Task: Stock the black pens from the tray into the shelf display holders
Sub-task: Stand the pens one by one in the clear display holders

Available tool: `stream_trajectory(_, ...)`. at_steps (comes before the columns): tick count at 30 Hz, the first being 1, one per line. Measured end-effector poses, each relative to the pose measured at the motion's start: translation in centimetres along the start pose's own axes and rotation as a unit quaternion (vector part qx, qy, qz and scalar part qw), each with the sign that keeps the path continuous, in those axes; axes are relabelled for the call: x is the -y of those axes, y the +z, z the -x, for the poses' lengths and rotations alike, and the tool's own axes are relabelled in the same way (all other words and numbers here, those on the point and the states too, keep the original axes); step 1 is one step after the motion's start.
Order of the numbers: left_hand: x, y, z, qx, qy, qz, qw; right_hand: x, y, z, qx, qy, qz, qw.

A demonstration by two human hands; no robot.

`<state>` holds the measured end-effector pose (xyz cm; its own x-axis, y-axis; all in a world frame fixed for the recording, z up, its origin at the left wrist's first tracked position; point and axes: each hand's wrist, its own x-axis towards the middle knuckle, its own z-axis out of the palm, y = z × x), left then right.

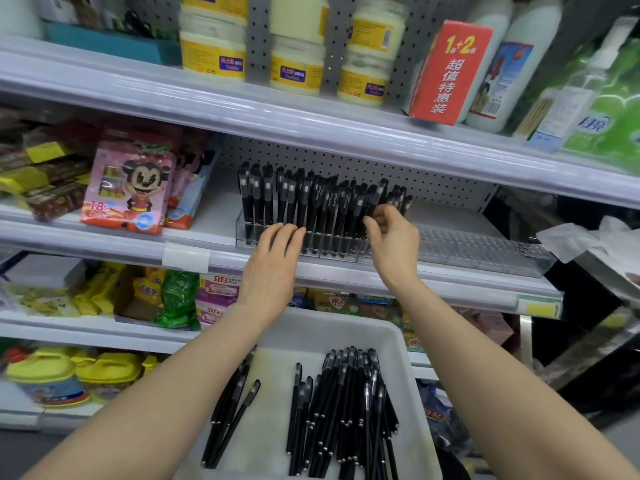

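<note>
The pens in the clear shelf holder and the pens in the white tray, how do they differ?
The shelf pens stand roughly upright in slots of the clear holder; the tray pens lie flat in the white tray. The shelf pens form tidy rows; the tray pens are loosely heaped. Both are black, capped pens.

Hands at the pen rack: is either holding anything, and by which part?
The right hand pinches one black pen by its barrel, below the cap. The left hand holds nothing; its straight fingers rest on pens in the clear holder.
</note>
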<state>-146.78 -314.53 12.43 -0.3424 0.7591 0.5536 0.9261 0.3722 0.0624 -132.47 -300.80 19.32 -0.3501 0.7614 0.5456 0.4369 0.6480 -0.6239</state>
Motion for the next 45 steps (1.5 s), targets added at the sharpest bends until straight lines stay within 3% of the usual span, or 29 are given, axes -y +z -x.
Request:
stream_trajectory(6,0.1,0.0,0.0,0.002,0.002,0.0,1.0,-0.3,0.8,0.5,-0.012,-0.017,0.066,0.998)
stream_trajectory(11,-0.1,0.0,0.1,0.01,-0.003,-0.005,1.0,-0.5,0.9,0.6,-0.002,0.024,0.017,1.0)
stream_trajectory(22,0.0,0.1,0.3,0.014,-0.002,-0.002,1.0,-1.0,1.8,1.6,0.01,0.017,0.058,0.998)
stream_trajectory(27,0.2,-0.6,1.0,0.008,0.012,0.058,0.998,-0.9,2.2,4.1,-0.034,0.01,-0.01,0.999)
stream_trajectory(31,0.7,-0.1,4.1,-0.002,0.023,0.124,0.992,-1.7,2.9,7.1,0.026,-0.029,0.002,0.999)
stream_trajectory(33,0.9,0.8,6.2,0.062,0.028,0.114,0.991,-2.2,3.5,8.7,0.061,-0.042,0.002,0.997)
stream_trajectory(35,1.0,1.7,7.8,0.193,0.006,0.068,0.979,-2.7,4.3,10.2,0.085,-0.046,0.003,0.995)
stream_trajectory(38,0.9,2.6,10.1,0.374,-0.013,-0.014,0.927,-3.1,5.1,12.1,0.119,-0.042,0.013,0.992)
stream_trajectory(41,0.9,3.4,11.7,0.423,-0.001,-0.067,0.903,-3.4,5.6,13.4,0.164,-0.038,0.026,0.985)
stream_trajectory(45,0.6,3.7,11.7,0.429,0.004,-0.087,0.899,-3.9,6.1,14.5,0.192,-0.037,0.043,0.98)
